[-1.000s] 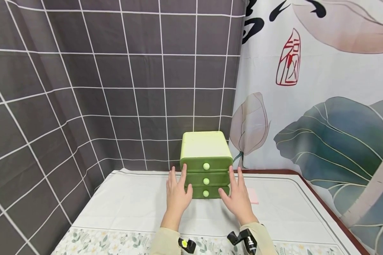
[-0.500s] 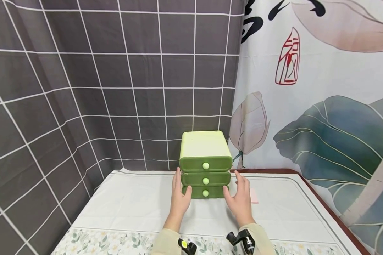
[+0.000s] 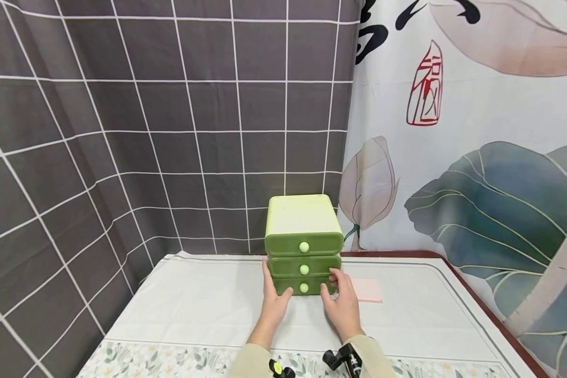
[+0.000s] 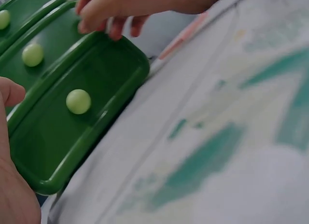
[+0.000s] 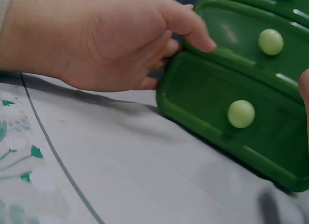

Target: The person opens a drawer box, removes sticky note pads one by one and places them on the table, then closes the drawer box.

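Observation:
A small green chest of drawers (image 3: 304, 215) with a pale lime top stands on the table, its three dark green drawer fronts facing me, each with a round light green knob (image 5: 241, 114). My left hand (image 3: 273, 310) lies along its lower left side, fingers reaching back and thumb spread out in front of the bottom drawer. At the lower right corner is my right hand (image 3: 342, 310), loosely bent fingertips beside the edge of the two lower drawers and thumb in front. In the right wrist view, this thumb crosses the middle drawer's edge, while the other fingers are partly hidden behind the hand.
A pink flat pad (image 3: 367, 290) lies on the white tablecloth (image 3: 425, 310) right of the chest. Behind rises a dark grey curtain (image 3: 212, 115) with white grid lines, meeting a white lotus-print curtain (image 3: 382, 105). The table's brown edge (image 3: 491, 315) runs along the right.
Both hands have come down from the upper drawers to the lower ones and drawn inward. The right hand's fingers have bent more, uncovering more of the pink pad. The chest stands in place.

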